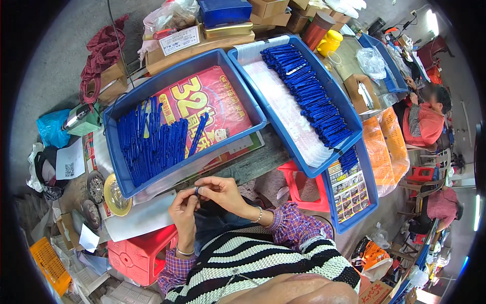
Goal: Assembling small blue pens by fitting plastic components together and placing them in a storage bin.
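My left hand [184, 217] and my right hand [223, 193] meet just above my lap, fingertips pinched together. Between them is a small dark blue piece [197, 191], mostly covered by the fingers, so its kind does not show. Beyond my hands stands a blue plastic tray [259, 119] with slim blue pen-like sticks [152, 147] lying side by side over a red printed sheet. To its right, a second blue tray [310, 171] carries a long row of similar blue sticks [309, 93] on a white liner.
A third blue tray [369, 206] sits lower at the right. Near my left arm are a red stool [136, 256], a yellow dish [117, 195] and small dishes of tiny parts [91, 215]. Cardboard boxes [223, 43] line the back. Other people [425, 121] sit at the far right.
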Demonstrator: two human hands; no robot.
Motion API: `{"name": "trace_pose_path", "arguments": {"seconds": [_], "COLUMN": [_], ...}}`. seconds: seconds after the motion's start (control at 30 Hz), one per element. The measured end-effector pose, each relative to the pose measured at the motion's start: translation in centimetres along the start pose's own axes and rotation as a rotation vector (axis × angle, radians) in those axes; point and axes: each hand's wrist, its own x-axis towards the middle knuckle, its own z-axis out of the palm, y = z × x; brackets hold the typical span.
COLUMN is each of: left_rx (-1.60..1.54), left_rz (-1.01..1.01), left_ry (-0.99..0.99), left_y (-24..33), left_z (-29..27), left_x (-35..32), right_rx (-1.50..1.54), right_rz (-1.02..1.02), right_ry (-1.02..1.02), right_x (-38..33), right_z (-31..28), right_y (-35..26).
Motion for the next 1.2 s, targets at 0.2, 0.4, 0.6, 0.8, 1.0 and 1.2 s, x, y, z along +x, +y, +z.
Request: {"name": "trace_pose_path", "arguments": {"seconds": [0.2,0.4,0.6,0.8,1.0,1.2], "left_rx": [0.016,-0.019,-0.001,0.039,-0.039,-0.056], "left_rz": [-0.001,-0.013,-0.058,-0.033,-0.019,-0.017], "left_ry": [0.012,-0.012,0.063,-0.01,-0.018,-0.014], "left_y": [0.2,0.2,0.1,0.2,0.0,0.2], "left_z": [0.1,0.6,0.2,0.9,0.3,-0.6], "left_x": [-0.1,0.1,-0.5,-0.1,-0.5,-0.4], "right_rx": [-0.125,-0.172,-0.101,-0.144,-0.149,-0.35], "right_rz": [-0.071,-0.143,-0.06,-0.04,0.004,-0.076], "right_ry": [-0.028,0.039,0.041,0.023,0.013,-0.071], "right_x": [-0.3,-0.1,-0.1,-0.2,-0.3,0.1], "right_z": [-0.1,0.0,0.4,-0.5,0.2,0.7], "right_y": [-0.6,-1.7,-0.6,-1.3,-1.5,-1.7]}}
